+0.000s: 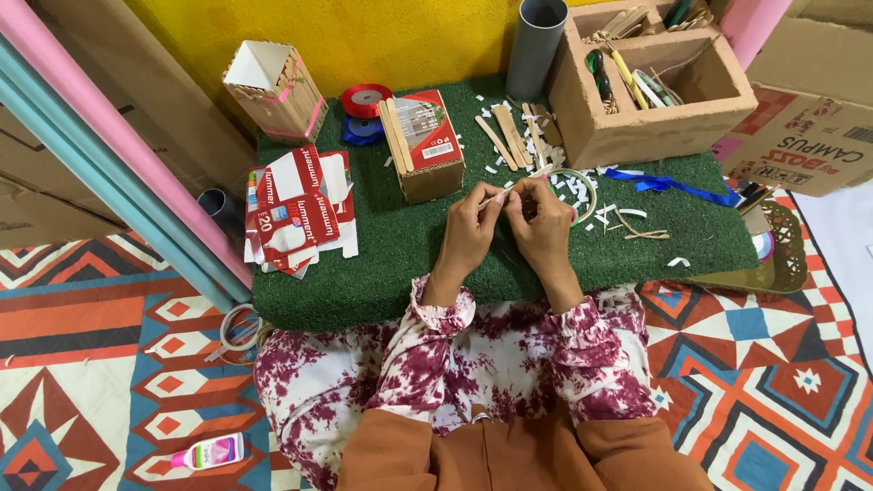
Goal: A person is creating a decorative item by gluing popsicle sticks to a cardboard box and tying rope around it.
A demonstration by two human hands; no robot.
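Note:
My left hand and my right hand meet over a green turf-covered board. Together they pinch a thin, pale wooden stick between the fingertips. Just beyond my right hand lies a round ring with white paper scraps around it. Several flat wooden sticks lie further back on the turf.
A small red-and-brown carton carries sticks on top; flattened red-and-white cartons lie at left. A stick-covered box, red tape roll, grey tube, cardboard organiser, blue ribbon and glue bottle surround them.

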